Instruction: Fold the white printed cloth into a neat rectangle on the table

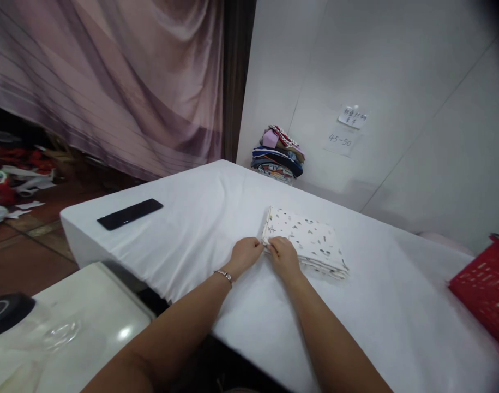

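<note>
A white cloth (310, 234) with small dark and grey-green prints lies folded into a layered rectangle on the white-covered table (184, 234). At its near left corner, my left hand (246, 252) is closed, fingers pinched on the cloth's edge. Beside it, my right hand (284, 256) also pinches that corner, thumb and fingertips together on the fabric. The two hands are close to each other but apart. A bracelet circles my left wrist. Part of the cloth's near edge is hidden behind my right hand.
A dark flat phone-like slab (130, 213) lies at the table's left. Folded clothes (277, 155) are stacked by the wall. A red box-like object (484, 286) stands at right. A pale glossy surface (89, 311) holds a black round object (7, 313). A pink curtain (151, 71) hangs behind.
</note>
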Demonstrator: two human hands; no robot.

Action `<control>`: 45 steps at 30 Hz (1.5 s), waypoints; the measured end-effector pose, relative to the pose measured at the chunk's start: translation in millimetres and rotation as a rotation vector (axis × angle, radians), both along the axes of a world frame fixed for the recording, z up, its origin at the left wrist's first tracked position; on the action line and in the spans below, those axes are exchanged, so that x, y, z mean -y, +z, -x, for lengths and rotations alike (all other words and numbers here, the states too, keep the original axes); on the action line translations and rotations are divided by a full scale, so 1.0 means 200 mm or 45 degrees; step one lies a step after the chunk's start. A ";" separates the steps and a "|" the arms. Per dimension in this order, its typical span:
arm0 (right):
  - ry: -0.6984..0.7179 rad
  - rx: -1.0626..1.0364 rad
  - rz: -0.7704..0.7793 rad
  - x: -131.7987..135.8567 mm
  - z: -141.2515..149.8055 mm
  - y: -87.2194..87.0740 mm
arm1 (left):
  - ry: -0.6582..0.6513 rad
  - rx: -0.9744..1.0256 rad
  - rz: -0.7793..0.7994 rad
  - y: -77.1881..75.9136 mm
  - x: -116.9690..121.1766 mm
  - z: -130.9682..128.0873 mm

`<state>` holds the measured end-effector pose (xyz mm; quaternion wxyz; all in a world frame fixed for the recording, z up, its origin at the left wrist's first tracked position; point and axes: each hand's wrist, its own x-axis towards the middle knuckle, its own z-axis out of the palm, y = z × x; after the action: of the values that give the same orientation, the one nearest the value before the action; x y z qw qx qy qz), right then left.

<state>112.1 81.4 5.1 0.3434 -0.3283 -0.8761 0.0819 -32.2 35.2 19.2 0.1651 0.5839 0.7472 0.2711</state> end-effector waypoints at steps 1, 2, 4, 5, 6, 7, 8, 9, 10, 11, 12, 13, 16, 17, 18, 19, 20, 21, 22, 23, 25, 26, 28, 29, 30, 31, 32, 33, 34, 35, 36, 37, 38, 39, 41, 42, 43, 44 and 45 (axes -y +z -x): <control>0.001 0.005 -0.006 0.00 0.00 0.00 | -0.015 0.022 0.001 0.00 0.00 0.00; 0.004 0.006 -0.012 0.00 0.00 -0.01 | -0.027 0.047 0.004 -0.01 0.00 0.01; 0.013 0.006 -0.018 -0.01 0.00 -0.01 | -0.041 0.085 0.013 -0.01 0.00 0.01; 0.014 0.005 -0.019 -0.01 0.00 -0.02 | -0.046 0.093 0.015 -0.01 0.00 0.02; 0.011 0.003 -0.019 -0.01 0.00 -0.02 | -0.052 0.098 0.014 -0.01 0.00 0.02; 0.007 0.002 -0.017 -0.01 0.00 -0.02 | -0.059 0.102 0.012 -0.01 0.00 0.02; 0.004 0.003 -0.016 -0.01 0.00 -0.03 | -0.067 0.107 0.013 0.00 -0.01 0.03; 0.002 0.006 -0.016 -0.01 0.00 -0.03 | -0.078 0.113 0.014 0.00 -0.01 0.03; 0.002 0.010 -0.016 -0.01 -0.01 -0.03 | -0.090 0.122 0.016 0.00 -0.01 0.04; 0.006 0.015 -0.016 0.00 -0.01 -0.03 | -0.103 0.133 0.017 0.00 -0.01 0.05; 0.009 0.018 -0.017 0.00 -0.01 -0.02 | -0.116 0.145 0.020 0.00 -0.01 0.05; 0.013 0.022 -0.017 0.00 -0.01 -0.03 | -0.131 0.157 0.024 0.01 -0.01 0.06; 0.006 0.043 -0.018 -0.01 -0.01 -0.04 | -0.146 0.187 0.029 0.01 -0.02 0.07; 0.001 0.057 -0.018 -0.01 0.00 -0.04 | -0.135 0.179 0.036 0.00 -0.02 0.07; -0.004 0.073 -0.017 -0.01 0.00 -0.05 | -0.116 0.161 0.044 0.00 -0.03 0.06; -0.007 0.090 -0.014 -0.01 0.00 -0.05 | -0.097 0.136 0.049 -0.01 -0.04 0.06; -0.006 0.103 -0.011 -0.01 -0.01 -0.04 | -0.080 0.108 0.053 -0.02 -0.05 0.05; 0.001 0.115 -0.008 0.00 -0.01 -0.03 | -0.069 0.081 0.059 -0.03 -0.06 0.05; 0.010 0.124 -0.007 0.01 -0.02 -0.01 | -0.061 0.061 0.060 -0.04 -0.07 0.04; 0.019 0.129 -0.009 0.02 -0.04 0.01 | -0.059 0.045 0.059 -0.05 -0.07 0.04; 0.028 0.137 -0.025 0.05 -0.11 0.07 | -0.055 0.028 0.060 -0.05 -0.07 0.04; 0.024 0.145 -0.039 0.06 -0.17 0.10 | -0.052 0.028 0.064 -0.04 -0.07 0.04; -0.018 0.173 -0.068 0.09 -0.31 0.15 | -0.045 0.042 0.078 -0.02 -0.06 0.04; -0.057 0.197 -0.076 0.09 -0.40 0.16 | -0.039 0.049 0.092 -0.01 -0.05 0.04; -0.119 0.217 -0.074 0.10 -0.49 0.17 | -0.032 0.052 0.103 0.01 -0.05 0.03; -0.194 0.237 -0.069 0.10 -0.59 0.16 | -0.027 0.051 0.110 0.02 -0.04 0.03; -0.267 0.255 -0.066 0.10 -0.69 0.15 | -0.023 0.044 0.113 0.03 -0.03 0.03; -0.323 0.273 -0.068 0.10 -0.78 0.13 | -0.023 0.032 0.112 0.04 -0.03 0.02; -0.358 0.290 -0.077 0.09 -0.86 0.10 | -0.022 0.016 0.109 0.04 -0.03 0.02; -0.377 0.306 -0.088 0.09 -0.93 0.07 | -0.022 -0.002 0.103 0.03 -0.03 0.02; -0.387 0.322 -0.094 0.08 -0.99 0.04 | -0.017 -0.020 0.094 0.03 -0.03 0.02; -0.390 0.340 -0.099 0.07 -1.03 0.01 | -0.007 -0.036 0.076 0.01 -0.04 0.02; -0.384 0.358 -0.103 0.06 -1.06 -0.01 | 0.010 -0.048 0.044 0.00 -0.04 0.02; -0.376 0.377 -0.106 0.05 -1.08 -0.03 | 0.029 -0.058 -0.004 -0.01 -0.04 0.02; -0.359 0.424 -0.110 0.03 -1.08 -0.05 | 0.031 -0.089 -0.156 -0.01 -0.04 0.02; -0.356 0.453 -0.110 0.02 -1.07 -0.05 | -0.008 -0.122 -0.253 -0.01 -0.04 0.02; -0.357 0.484 -0.108 0.02 -1.06 -0.05 | -0.080 -0.173 -0.352 0.00 -0.04 0.02; -0.363 0.516 -0.104 0.02 -1.05 -0.04 | -0.178 -0.242 -0.439 0.01 -0.04 0.02; -0.371 0.546 -0.102 0.01 -1.05 -0.03 | -0.290 -0.324 -0.506 0.02 -0.04 0.02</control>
<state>321.2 78.4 -1.9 0.1707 -0.4470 -0.8749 -0.0749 -35.5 43.0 23.6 -0.0187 0.7146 0.6234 0.3167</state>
